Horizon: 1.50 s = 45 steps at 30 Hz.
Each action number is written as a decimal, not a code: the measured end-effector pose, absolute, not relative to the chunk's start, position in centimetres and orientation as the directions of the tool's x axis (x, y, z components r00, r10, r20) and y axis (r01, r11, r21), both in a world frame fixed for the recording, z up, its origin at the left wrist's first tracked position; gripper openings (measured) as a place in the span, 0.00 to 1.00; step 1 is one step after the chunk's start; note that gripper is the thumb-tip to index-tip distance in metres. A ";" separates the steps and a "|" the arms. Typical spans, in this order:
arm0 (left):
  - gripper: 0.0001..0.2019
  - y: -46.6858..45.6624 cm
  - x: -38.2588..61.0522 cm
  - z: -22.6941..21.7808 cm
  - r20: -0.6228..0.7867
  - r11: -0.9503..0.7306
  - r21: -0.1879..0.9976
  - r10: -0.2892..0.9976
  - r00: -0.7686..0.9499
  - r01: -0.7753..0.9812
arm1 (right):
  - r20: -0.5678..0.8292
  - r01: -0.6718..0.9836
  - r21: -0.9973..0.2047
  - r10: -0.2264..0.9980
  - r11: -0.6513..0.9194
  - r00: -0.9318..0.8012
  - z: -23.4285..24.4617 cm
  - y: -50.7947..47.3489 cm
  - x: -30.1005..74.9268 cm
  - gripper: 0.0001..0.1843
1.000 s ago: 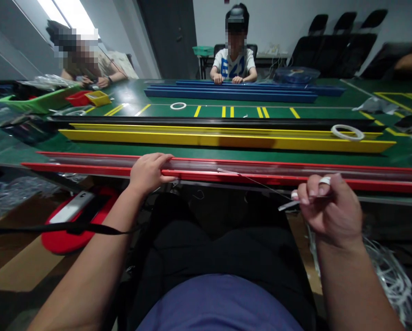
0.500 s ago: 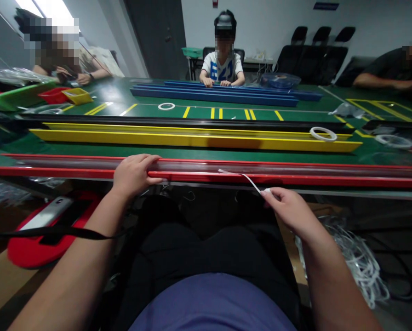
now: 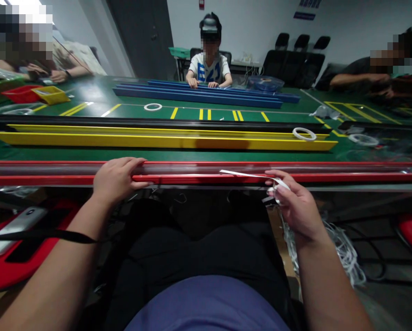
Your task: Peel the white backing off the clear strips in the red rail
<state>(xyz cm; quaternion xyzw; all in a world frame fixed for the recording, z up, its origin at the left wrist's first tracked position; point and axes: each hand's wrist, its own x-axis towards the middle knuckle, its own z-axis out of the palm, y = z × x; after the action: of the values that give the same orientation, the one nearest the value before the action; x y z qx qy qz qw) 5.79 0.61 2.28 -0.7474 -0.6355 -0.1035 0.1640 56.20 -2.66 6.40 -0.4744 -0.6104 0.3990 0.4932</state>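
The left hand (image 3: 116, 180) is gripping the red rail (image 3: 347, 177), its fingers (image 3: 125, 164) together and curled over a clear sleeve (image 3: 199, 168) that is lying along the rail, while the thumb is stretching along the rail's front edge. The right hand (image 3: 295, 207) is holding a white strip (image 3: 250, 174) at the near edge of the rail, with its fingers and thumb pinched together on the strip. The strip is running leftward across the rail's front, and its free end is lying near the rail's middle. A tangle of white strips (image 3: 330, 250) is hanging below the table edge under the right hand. Beyond the red rail, a yellow rail (image 3: 157, 141) is lying on the green table (image 3: 88, 154) with a white ring (image 3: 304, 134) on it, beside a black rail (image 3: 157, 120). Across the table, a seated person (image 3: 209, 69) is resting both hands on blue rails (image 3: 195, 95).
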 end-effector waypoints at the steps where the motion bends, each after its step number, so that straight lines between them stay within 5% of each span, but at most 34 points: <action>1: 0.29 0.6 5.8 2.2 0.368 -0.137 -0.120 0.914 0.173 0.983 | 0.250 0.155 -0.955 0.968 0.252 -0.036 6.5 -2.7 56.1 0.14; 6: 0.29 0.6 5.6 2.2 0.380 -0.141 -0.130 0.907 0.181 0.981 | 0.308 0.016 -0.951 0.951 0.307 0.025 6.8 -2.9 56.4 0.14; 11: 0.30 0.5 5.6 2.1 0.372 -0.135 -0.145 0.911 0.180 0.980 | 0.271 -0.118 -0.954 0.962 0.275 0.042 6.7 -2.4 56.4 0.25; 17: 0.31 0.5 5.5 1.9 0.361 -0.126 -0.131 0.918 0.165 0.983 | -0.004 0.269 -0.963 0.998 -0.019 0.056 4.0 -1.0 56.2 0.24; 22: 0.31 0.4 5.6 1.8 0.365 -0.131 -0.098 0.917 0.158 0.987 | 0.019 0.738 -0.674 1.000 0.003 0.013 2.7 -0.5 56.5 0.30; 26: 0.31 0.3 5.7 1.9 0.370 -0.133 -0.096 0.915 0.159 0.986 | -0.154 0.864 -0.504 0.981 0.021 -0.114 2.4 -0.7 56.5 0.28; 29: 0.31 0.3 5.8 2.1 0.371 -0.140 -0.108 0.913 0.171 0.984 | -0.245 0.859 -0.501 0.936 0.103 -0.255 2.4 -0.8 56.4 0.27; 32: 0.31 0.4 5.8 2.1 0.366 -0.138 -0.119 0.915 0.172 0.983 | -0.120 0.837 -0.512 0.949 0.193 -0.292 2.8 -0.9 56.1 0.28; 36: 0.31 0.4 5.7 2.0 0.377 -0.142 -0.123 0.909 0.178 0.982 | 0.271 0.830 -0.492 0.952 0.263 -0.141 3.9 -1.1 56.1 0.24; 41: 0.32 0.7 5.2 1.5 0.409 -0.168 -0.120 0.890 0.203 0.978 | 0.663 0.717 -0.574 0.738 0.395 0.124 4.4 -1.5 56.3 0.19; 45: 0.31 1.0 4.8 1.3 0.417 -0.205 -0.129 0.876 0.240 0.970 | 0.689 0.586 -0.685 0.644 0.432 0.331 4.2 -1.8 56.0 0.22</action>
<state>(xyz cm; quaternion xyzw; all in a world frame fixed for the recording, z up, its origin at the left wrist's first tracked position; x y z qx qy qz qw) 4.77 1.03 1.31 -0.7656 -0.6030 -0.1271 0.1846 56.02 -1.84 4.17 -0.5322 -0.5777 0.0236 0.6184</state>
